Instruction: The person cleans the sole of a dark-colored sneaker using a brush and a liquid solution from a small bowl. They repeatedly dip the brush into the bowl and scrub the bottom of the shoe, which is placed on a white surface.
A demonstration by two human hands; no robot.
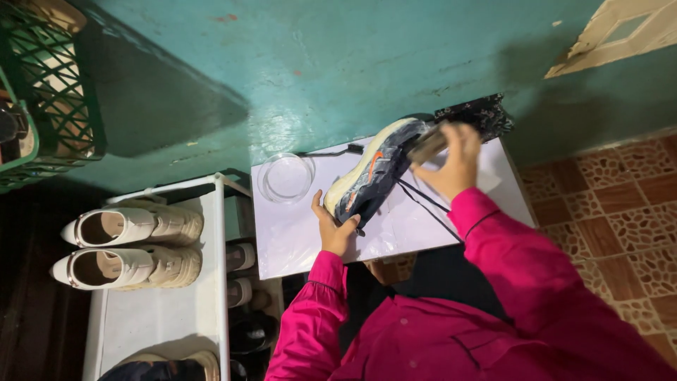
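Dark sneaker, pale sole, held over white table; left hand closed round toe; right hand gripped a brush at heel; clear bowl beside.

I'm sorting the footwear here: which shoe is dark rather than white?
The dark sneaker with an orange mark and pale sole, held over the white table by the left hand. The two boots on the rack are white.
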